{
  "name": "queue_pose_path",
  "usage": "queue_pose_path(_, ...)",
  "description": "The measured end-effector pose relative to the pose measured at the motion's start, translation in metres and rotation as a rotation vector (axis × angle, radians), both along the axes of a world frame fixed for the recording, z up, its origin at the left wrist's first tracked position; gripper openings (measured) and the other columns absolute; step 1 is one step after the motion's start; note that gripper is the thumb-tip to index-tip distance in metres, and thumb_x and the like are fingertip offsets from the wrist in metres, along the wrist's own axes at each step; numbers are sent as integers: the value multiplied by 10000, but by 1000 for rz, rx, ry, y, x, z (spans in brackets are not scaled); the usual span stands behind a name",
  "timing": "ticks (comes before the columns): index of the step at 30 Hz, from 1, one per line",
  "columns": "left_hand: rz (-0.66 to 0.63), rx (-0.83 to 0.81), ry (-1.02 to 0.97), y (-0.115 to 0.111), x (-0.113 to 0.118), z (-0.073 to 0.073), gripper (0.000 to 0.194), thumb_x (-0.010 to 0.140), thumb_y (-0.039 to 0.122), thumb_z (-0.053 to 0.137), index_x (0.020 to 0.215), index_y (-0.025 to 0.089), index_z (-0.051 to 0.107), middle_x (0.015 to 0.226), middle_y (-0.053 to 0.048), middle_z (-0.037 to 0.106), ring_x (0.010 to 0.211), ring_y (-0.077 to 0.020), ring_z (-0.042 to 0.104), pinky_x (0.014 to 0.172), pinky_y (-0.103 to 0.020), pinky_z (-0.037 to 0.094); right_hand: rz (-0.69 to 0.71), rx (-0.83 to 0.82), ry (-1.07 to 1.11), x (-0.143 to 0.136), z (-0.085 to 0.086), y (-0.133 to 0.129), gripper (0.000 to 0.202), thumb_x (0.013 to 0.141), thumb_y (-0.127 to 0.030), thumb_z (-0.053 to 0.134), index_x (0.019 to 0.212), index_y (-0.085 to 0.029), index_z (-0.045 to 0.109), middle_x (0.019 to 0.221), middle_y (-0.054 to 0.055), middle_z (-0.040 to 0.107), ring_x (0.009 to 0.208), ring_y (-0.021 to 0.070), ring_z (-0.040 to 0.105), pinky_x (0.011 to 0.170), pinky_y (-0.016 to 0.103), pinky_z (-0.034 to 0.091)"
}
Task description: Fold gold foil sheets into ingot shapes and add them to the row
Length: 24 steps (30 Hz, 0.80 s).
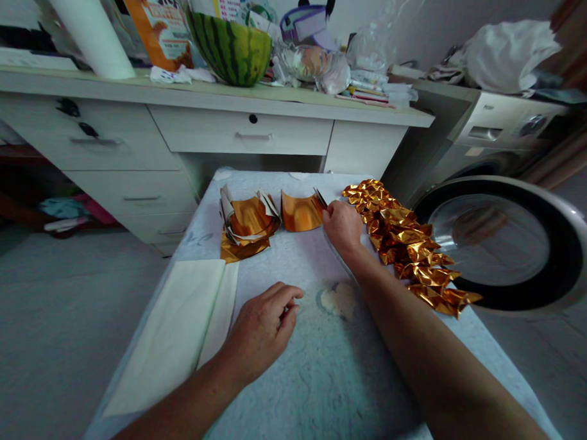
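My right hand is closed at the right edge of a curved gold foil sheet, near the table's far side. Low over the cloth-covered table, my left hand has its fingers loosely bent, thumb apart from them, and nothing in it. A stack of curled gold and white sheets lies at the far left of the table. White paper sheets lie flat along the left edge. Folded, crinkled gold foil pieces form a long row down the right side.
Beyond the table stands a white desk with drawers, bearing a cut watermelon, a paper roll, an orange package and plastic bags. At the right, a washing machine's round door hangs open beside the table.
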<state>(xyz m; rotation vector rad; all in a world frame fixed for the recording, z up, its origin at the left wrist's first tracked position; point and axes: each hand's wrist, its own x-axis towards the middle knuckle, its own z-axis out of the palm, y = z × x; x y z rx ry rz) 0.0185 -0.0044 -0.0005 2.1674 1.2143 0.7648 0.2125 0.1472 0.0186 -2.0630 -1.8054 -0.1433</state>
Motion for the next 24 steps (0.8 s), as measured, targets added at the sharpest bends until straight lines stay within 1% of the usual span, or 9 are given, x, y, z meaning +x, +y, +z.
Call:
queue_pose_path(8,-9,2,9,0,1,0,218,880,109,469,1017,211,603,886,-11,652,768,-144,641,697,-272,487,-11,-13,20,1,7,-11,281,913,-230,473,932,-152,743,942,172,729,840,266,674,727,330,469)
queue_pose_path(13,-15,0,7,0,1,1,228,873,98,466,1019,207,602,898,-19,660,781,-147,647,716,-276,500,-1,-8,33,5,9,-17,283,918,-228,470,930,-161,745,914,164,729,850,258,672,748,325,472)
queue_pose_path(19,-6,11,1,0,1,1,217,867,98,472,1003,201,606,899,-23,670,774,-147,650,723,-282,515,-28,-2,55,4,6,-16,284,924,-260,476,923,-157,740,910,161,732,843,249,671,746,319,470)
queue_pose_path(24,-1,11,11,1,0,2,217,867,105,475,1001,210,610,899,-16,673,761,-143,652,707,-276,517,-2,14,106,9,6,-18,274,901,-254,480,850,-168,735,873,139,736,807,248,670,739,325,463)
